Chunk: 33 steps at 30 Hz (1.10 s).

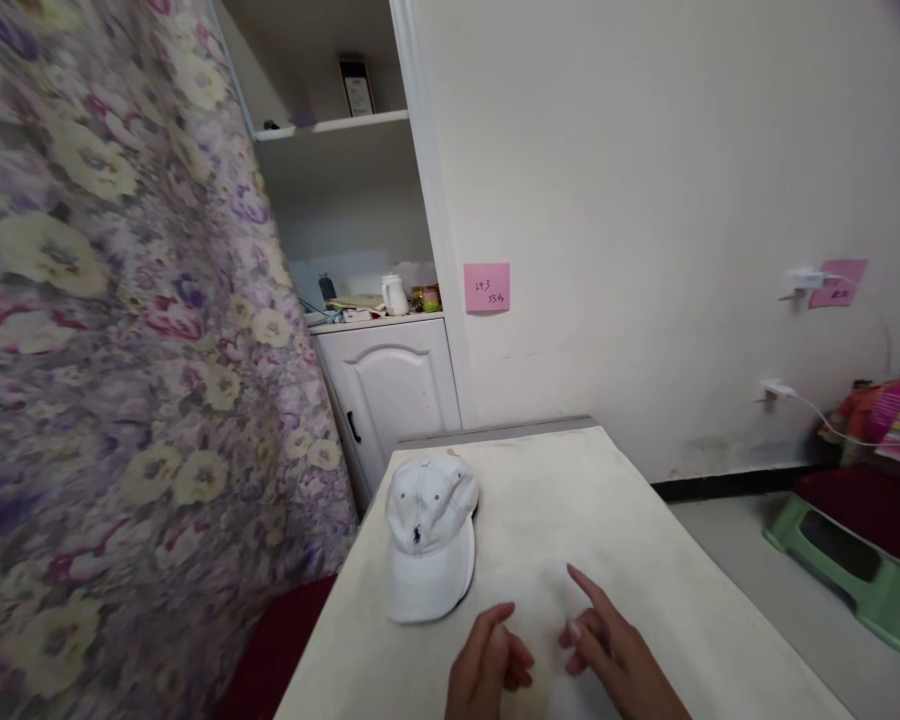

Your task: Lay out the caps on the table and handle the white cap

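Note:
A white baseball cap (427,540) with a small dark logo lies on the left part of a pale table (607,500), brim toward me. My left hand (487,665) hovers just right of the brim, fingers loosely curled, holding nothing. Beside it my right hand (615,655) has its index finger stretched out over the tabletop and the other fingers bent, with nothing in it. Neither hand touches the cap.
A flowered curtain (120,350) hangs along the left. Behind the table stands a white cabinet (390,385) with a mug and small items on top. A pink note (487,288) is stuck on the wall. A green stool (855,570) sits on the floor at right.

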Each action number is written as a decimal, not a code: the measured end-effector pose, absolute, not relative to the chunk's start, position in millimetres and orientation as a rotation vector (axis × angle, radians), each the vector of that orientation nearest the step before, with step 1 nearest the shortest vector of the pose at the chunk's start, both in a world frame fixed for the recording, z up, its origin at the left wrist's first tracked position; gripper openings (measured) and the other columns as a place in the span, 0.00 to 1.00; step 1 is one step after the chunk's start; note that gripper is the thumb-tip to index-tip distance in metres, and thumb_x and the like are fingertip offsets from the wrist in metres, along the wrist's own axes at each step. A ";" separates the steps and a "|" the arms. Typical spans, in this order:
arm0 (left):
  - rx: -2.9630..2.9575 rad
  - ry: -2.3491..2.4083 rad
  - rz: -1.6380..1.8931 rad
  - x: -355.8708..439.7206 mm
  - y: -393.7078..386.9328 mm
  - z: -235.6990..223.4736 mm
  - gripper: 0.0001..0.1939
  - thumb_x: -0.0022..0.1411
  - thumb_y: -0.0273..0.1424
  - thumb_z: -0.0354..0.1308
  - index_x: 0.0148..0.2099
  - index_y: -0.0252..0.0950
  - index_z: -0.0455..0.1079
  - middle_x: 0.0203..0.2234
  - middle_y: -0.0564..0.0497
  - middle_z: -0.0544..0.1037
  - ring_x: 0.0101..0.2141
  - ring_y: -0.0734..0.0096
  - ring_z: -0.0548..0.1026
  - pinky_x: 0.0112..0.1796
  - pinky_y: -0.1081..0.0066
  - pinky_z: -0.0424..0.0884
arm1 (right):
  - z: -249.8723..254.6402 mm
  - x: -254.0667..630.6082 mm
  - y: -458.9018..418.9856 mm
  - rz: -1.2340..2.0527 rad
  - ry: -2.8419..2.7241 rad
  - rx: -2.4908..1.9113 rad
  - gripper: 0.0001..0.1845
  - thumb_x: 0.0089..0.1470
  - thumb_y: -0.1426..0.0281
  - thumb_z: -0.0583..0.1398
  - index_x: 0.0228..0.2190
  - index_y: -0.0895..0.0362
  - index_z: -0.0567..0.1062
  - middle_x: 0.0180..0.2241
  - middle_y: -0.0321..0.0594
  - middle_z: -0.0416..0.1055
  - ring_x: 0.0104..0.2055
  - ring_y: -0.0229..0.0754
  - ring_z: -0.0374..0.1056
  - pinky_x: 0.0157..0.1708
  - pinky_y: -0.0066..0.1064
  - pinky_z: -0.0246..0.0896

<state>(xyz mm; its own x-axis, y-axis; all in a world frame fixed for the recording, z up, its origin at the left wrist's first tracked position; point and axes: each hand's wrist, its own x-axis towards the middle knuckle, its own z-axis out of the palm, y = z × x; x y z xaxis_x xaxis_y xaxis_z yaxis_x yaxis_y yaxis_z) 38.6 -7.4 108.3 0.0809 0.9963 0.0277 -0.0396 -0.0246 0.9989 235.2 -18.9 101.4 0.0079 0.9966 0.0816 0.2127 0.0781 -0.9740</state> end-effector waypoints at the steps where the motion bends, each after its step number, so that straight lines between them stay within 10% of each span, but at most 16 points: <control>1: 1.188 1.066 1.206 39.8 -6.6 124.4 0.31 0.58 0.59 0.55 0.44 0.36 0.77 0.24 0.49 0.80 0.24 0.66 0.74 0.30 0.66 0.68 | 116.5 232.6 -21.1 1.040 -1.356 -1.281 0.39 0.62 0.48 0.51 0.64 0.60 0.56 0.28 0.36 0.76 0.32 0.47 0.75 0.42 0.40 0.70; 4: 1.133 1.004 1.220 39.2 -5.9 159.6 0.33 0.59 0.61 0.52 0.34 0.35 0.77 0.19 0.50 0.77 0.22 0.68 0.71 0.28 0.68 0.64 | 154.0 228.3 -26.2 1.048 -1.347 -1.212 0.28 0.62 0.45 0.51 0.43 0.56 0.73 0.25 0.37 0.76 0.26 0.43 0.72 0.34 0.35 0.66; 8: 1.164 1.035 1.195 37.9 -6.1 184.5 0.38 0.57 0.66 0.46 0.29 0.35 0.76 0.16 0.50 0.75 0.20 0.68 0.70 0.27 0.68 0.62 | 180.2 226.0 -29.3 1.096 -1.310 -1.140 0.33 0.61 0.42 0.48 0.23 0.55 0.71 0.19 0.39 0.74 0.20 0.40 0.67 0.27 0.33 0.61; 33: 1.433 1.296 1.001 59.8 25.6 208.2 0.40 0.60 0.65 0.31 0.16 0.41 0.63 0.07 0.55 0.60 0.15 0.72 0.54 0.24 0.68 0.52 | 207.6 237.9 -16.2 1.130 -1.243 -1.342 0.43 0.58 0.36 0.34 0.13 0.52 0.65 0.08 0.34 0.61 0.13 0.36 0.53 0.18 0.30 0.45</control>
